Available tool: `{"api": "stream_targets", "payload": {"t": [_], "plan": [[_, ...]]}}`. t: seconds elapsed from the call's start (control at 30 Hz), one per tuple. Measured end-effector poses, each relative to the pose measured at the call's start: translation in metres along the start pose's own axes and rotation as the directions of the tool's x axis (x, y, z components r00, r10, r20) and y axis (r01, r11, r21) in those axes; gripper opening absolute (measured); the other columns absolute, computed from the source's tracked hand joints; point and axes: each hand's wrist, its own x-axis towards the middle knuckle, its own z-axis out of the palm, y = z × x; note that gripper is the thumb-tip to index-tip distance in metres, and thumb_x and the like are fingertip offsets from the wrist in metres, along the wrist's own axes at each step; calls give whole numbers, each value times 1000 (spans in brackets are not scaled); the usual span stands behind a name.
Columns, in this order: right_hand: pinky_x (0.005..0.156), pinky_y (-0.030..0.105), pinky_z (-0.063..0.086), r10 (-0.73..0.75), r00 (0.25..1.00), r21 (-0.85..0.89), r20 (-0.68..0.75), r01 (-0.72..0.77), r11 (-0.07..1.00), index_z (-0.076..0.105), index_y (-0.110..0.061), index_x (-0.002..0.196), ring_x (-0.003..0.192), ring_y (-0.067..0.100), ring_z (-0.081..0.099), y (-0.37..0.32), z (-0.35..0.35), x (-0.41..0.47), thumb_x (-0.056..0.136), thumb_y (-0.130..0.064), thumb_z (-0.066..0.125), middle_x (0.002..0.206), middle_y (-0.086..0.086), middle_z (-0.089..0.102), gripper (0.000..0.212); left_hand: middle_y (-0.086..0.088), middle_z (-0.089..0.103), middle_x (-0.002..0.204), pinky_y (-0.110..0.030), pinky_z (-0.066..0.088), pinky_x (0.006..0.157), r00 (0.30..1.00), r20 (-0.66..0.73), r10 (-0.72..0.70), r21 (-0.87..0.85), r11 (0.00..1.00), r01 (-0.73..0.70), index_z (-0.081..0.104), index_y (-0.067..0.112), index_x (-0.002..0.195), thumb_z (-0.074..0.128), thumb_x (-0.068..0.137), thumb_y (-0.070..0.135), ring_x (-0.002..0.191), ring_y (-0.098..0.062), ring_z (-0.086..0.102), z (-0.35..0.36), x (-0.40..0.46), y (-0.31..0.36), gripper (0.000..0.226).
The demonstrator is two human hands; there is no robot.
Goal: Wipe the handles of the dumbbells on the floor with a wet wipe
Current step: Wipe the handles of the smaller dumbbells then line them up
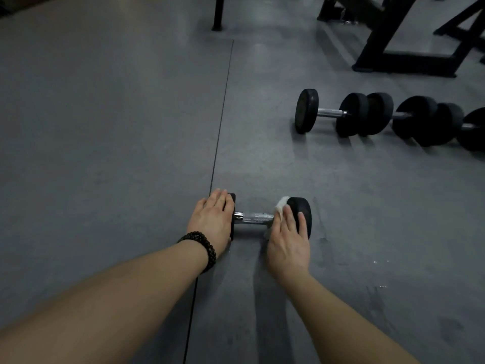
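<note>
Head view, only one angle. A small dumbbell point(273, 218) lies on the grey floor point(105, 127), handle running left to right, both hands on it.

Left hand point(214, 219): fingers straight, palm flat over the left weight head, covering most of it. It presses or rests there, nothing pinched. Beaded bracelet point(203, 246) on that wrist.

Right hand point(287, 244): lies over the right end of the handle point(253, 218) and the inner face of the right weight head point(301, 214). Fingers fairly straight, draped over the head. White wipe point(280, 206) sits under the fingers, bunched where handle meets head, and a bit of it pokes out past the fingertips on the far side. A pale edge also shows below the hand on the near side. Thumb is hidden, so I can't tell whether the wipe is pinched or just pressed down by the fingers.

Bare chrome handle shows between the two hands.

Past the right hand and off to its right, well apart: a row of bigger dumbbells point(380, 116) on the floor, end to end, black heads touching or nearly so, running out of frame. Further beyond them, a black rack frame point(393, 48). A floor seam point(223, 114) runs away from the left hand toward the far side. A dark post point(217, 14) stands far beyond it.
</note>
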Motion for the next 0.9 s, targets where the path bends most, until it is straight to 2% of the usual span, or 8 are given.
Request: {"api": "stream_targets", "payload": {"t": [0.13, 0.17, 0.27, 0.33, 0.47, 0.63, 0.77, 0.9], "plan": [[116, 54, -18, -252, 967, -25, -29, 251, 968, 6, -4, 156, 150, 29, -16, -45, -5, 6, 97, -34, 27, 165, 12, 0, 69, -8, 4, 165, -39, 11, 121, 1000, 7, -6, -12, 1000, 6, 6, 9, 155, 63, 91, 36, 152, -23, -2, -3, 2, 1, 90], [115, 53, -20, -252, 967, -37, -29, 251, 967, 8, -4, 156, 150, 28, -14, -45, -7, 6, 96, -33, 25, 165, 13, 2, 68, -7, 4, 165, -40, 11, 121, 1000, 7, -8, -17, 1000, 8, 6, 9, 155, 62, 92, 34, 152, -23, -3, -4, 2, 1, 89], [117, 51, -17, -62, 996, -13, -60, 61, 998, 16, -1, 154, 151, 24, -9, -13, -3, 7, 90, -27, 11, 164, 12, 11, 70, -7, 1, 165, -40, 11, 121, 1000, 21, -5, -18, 1000, 6, 3, 9, 156, 62, 91, 36, 152, -23, -4, -4, -1, -1, 91], [119, 52, -13, -42, 996, -38, -73, 40, 999, 15, 0, 154, 150, 21, -15, 5, 3, 6, 88, -25, 2, 164, 12, 8, 73, -6, -2, 166, -41, 9, 121, 999, 41, -10, -17, 1000, 11, 0, 10, 156, 63, 90, 41, 152, -23, -6, -4, -1, -1, 96], [117, 53, -16, -97, 995, -55, 0, 97, 994, 3, -3, 156, 150, 22, -17, 11, -2, 26, 95, -41, 31, 165, 9, -2, 77, -5, -2, 166, -44, 4, 123, 998, 57, -24, 30, 999, 22, -4, 9, 157, 61, 91, 48, 151, -25, -11, -8, 2, -4, 100], [117, 51, -17, -128, 991, -126, 29, 131, 983, 2, -4, 156, 150, 25, -16, 16, -7, 43, 98, -39, 26, 165, 10, 0, 72, -4, -11, 165, -44, 0, 123, 999, -11, 39, 43, 998, -38, -9, 11, 156, 59, 94, 41, 151, -23, -13, 4, -5, -11, 97], [118, 51, -16, -78, 997, -5, -17, 78, 997, -3, -2, 155, 150, 33, -13, -4, -1, 32, 97, -30, 27, 163, 21, -5, 71, -3, -10, 165, -41, 1, 123, 999, -26, 20, -1, 1000, -20, -10, 11, 155, 60, 89, 52, 151, -20, -11, 7, 6, -1, 105], [119, 46, -15, -82, 992, 136, -92, 94, 986, -5, -6, 156, 150, 34, -8, -9, 10, 30, 95, -30, 42, 162, 25, 0, 81, -2, -11, 165, -40, 1, 123, 999, -49, -6, -25, 1000, 4, -12, 12, 155, 62, 88, 52, 151, -18, -10, 10, 17, -2, 108]]}}
